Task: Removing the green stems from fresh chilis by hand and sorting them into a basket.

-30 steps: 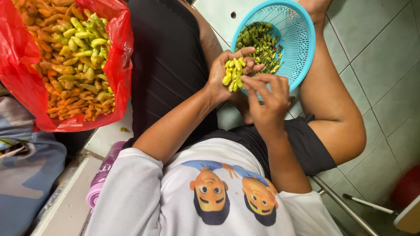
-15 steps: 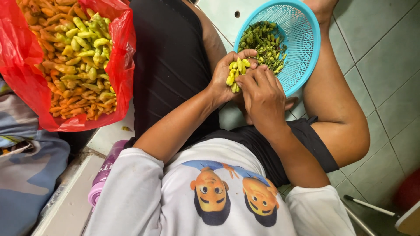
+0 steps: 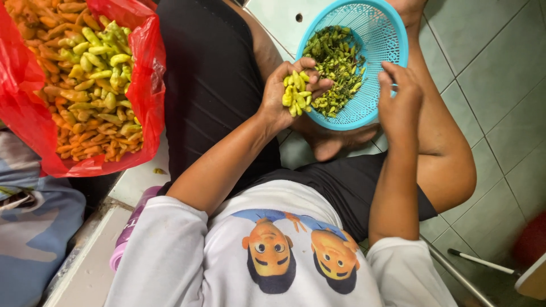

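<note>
Over your lap, your left hand cups pale yellow-green chillies beside the blue basket (green stems inside); right hand loosely curled, apparently empty. Red bag far left.

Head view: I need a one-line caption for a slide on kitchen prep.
Left hand cups yellow-green chillies beside a blue basket of stems; right hand hovers at its rim.

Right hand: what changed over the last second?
The right hand left the left hand and moved right, over the blue basket rim; whether it holds anything cannot be told. The left hand stays cupped around yellow-green chilies. Basket and red bag unchanged.
</note>
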